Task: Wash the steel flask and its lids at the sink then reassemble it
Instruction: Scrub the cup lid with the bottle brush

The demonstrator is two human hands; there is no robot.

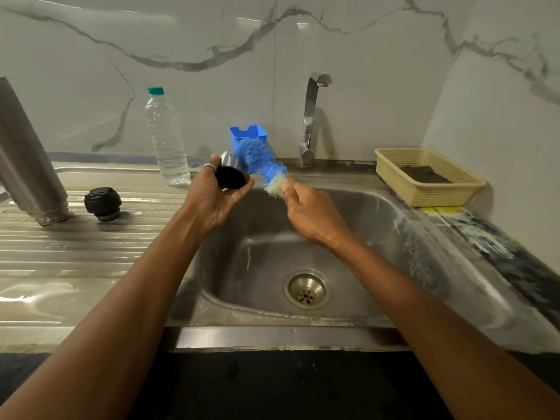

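My left hand (216, 194) grips the steel outer lid (231, 171), whose black inside faces me, above the sink's back left corner. My right hand (306, 212) grips a blue and white bottle brush (262, 163) by its lower end, and its bristles lie against the lid's right side. The steel flask body (28, 159) stands upside down on the drainboard at far left. Beside it sits the black inner stopper lid (103, 204).
The steel sink basin (348, 253) with its drain (306, 290) lies below my hands. A tap (312, 116) stands behind it. A blue holder (248, 134), a clear water bottle (166, 137) and a beige basket (430, 177) with a dark scrub pad line the back.
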